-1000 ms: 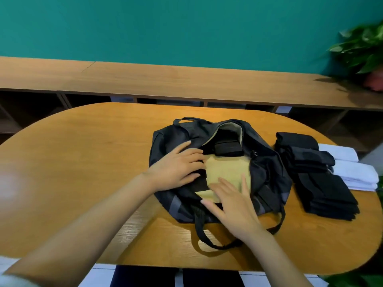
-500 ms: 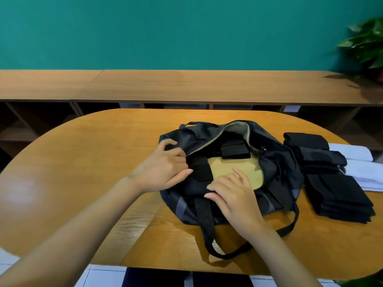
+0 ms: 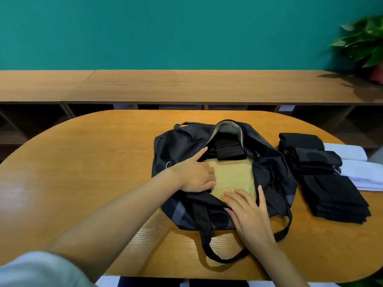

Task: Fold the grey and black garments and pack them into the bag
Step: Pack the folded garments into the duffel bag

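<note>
A dark duffel bag [image 3: 271, 175] lies unzipped in the middle of the wooden table, its opening showing a tan folded garment [image 3: 232, 179] and a black folded item [image 3: 229, 151] behind it. My left hand [image 3: 193, 176] rests flat at the left edge of the opening, fingers straight and reaching onto the tan garment. My right hand [image 3: 247, 210] lies flat on the bag's near rim, fingertips touching the tan garment. A stack of folded black garments [image 3: 329, 183] sits on the table right of the bag.
Folded white garments [image 3: 364, 172] lie beyond the black stack at the table's right edge. The bag's strap [image 3: 209, 243] loops toward the near edge of the table [image 3: 83, 172]. A long wooden shelf unit [image 3: 186, 85] runs behind, with a potted plant [image 3: 364, 42] at far right.
My left hand let go of the bag's left flap and moved right onto the tan garment. My right hand flattened out on the near rim. The view shifted slightly.
</note>
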Action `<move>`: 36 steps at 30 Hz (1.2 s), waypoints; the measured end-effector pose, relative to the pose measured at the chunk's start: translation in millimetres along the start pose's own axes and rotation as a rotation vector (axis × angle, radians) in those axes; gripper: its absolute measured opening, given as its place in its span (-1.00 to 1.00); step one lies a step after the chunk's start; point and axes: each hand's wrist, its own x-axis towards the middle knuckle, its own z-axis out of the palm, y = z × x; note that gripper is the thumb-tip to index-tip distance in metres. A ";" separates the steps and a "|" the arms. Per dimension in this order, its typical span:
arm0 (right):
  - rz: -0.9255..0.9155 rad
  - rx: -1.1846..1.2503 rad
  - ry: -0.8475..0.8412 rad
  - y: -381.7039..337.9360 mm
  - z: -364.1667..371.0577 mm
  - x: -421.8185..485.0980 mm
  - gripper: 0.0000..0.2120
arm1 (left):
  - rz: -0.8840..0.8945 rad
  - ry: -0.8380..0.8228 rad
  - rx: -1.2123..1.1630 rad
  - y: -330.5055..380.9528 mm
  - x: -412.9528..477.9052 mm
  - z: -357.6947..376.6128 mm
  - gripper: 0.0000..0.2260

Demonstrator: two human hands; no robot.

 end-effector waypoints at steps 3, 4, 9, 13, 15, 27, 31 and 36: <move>0.023 0.008 0.000 -0.4 0.2 -0.3 -0.44 | -0.009 0.083 0.023 -7.3 -14.6 4.0 -0.53; 0.021 0.005 0.008 -1.3 0.2 -0.4 -0.49 | -0.003 0.129 0.037 -9.5 -22.3 6.8 -0.52; -0.037 -0.033 0.014 -4.9 0.4 -0.1 -0.63 | -0.030 0.188 0.021 -9.8 -47.0 16.5 -0.52; -0.042 -0.039 0.008 -3.6 1.3 0.5 -0.61 | -0.067 0.169 0.056 -5.3 -46.8 15.9 -0.46; -0.029 -0.033 0.017 -4.1 1.8 0.5 -0.61 | -0.115 0.175 0.089 -6.5 -49.8 15.8 -0.45; 0.111 -0.064 -0.134 -8.2 0.6 4.8 -0.55 | -0.631 0.081 -0.056 65.3 -56.5 4.7 -0.31; 0.134 -0.057 -0.239 -10.0 2.4 10.9 -0.54 | -0.634 0.061 0.009 76.9 -56.0 22.1 -0.41; 0.056 0.047 -0.153 3.4 -19.5 8.2 -0.48 | -0.600 0.132 0.056 74.4 -53.3 32.7 -0.52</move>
